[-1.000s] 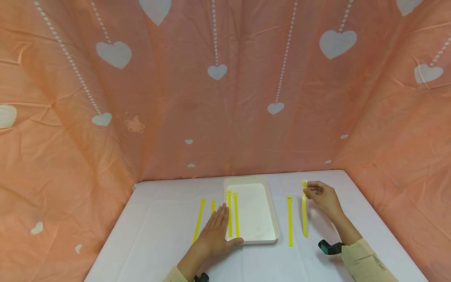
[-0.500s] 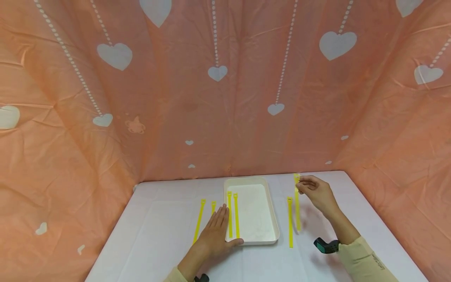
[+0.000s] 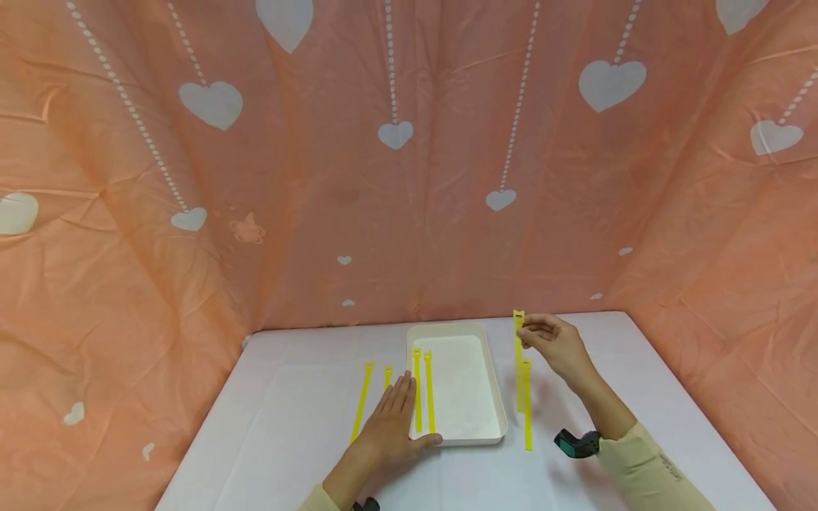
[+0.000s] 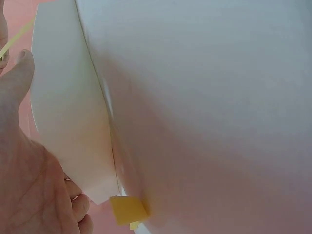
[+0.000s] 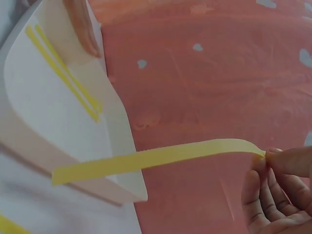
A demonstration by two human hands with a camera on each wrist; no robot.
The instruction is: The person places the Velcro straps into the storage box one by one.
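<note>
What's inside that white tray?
Two yellow slotted straps lie side by side in the white tray, toward its left side. The left hand covers part of that side's rim and the near left corner, so what lies beneath cannot be seen.

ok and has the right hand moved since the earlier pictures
Yes, to the left: in the head view the right hand is now nearer the white tray, and the yellow strip it pinches has come along.

Can't see near part of second-from-left yellow strap [image 3: 387, 380], covered by left hand [image 3: 388, 424]. Can't read right-sleeve lettering [image 3: 669, 467]. Lose part of left wristband [image 3: 367, 504] off frame.
</note>
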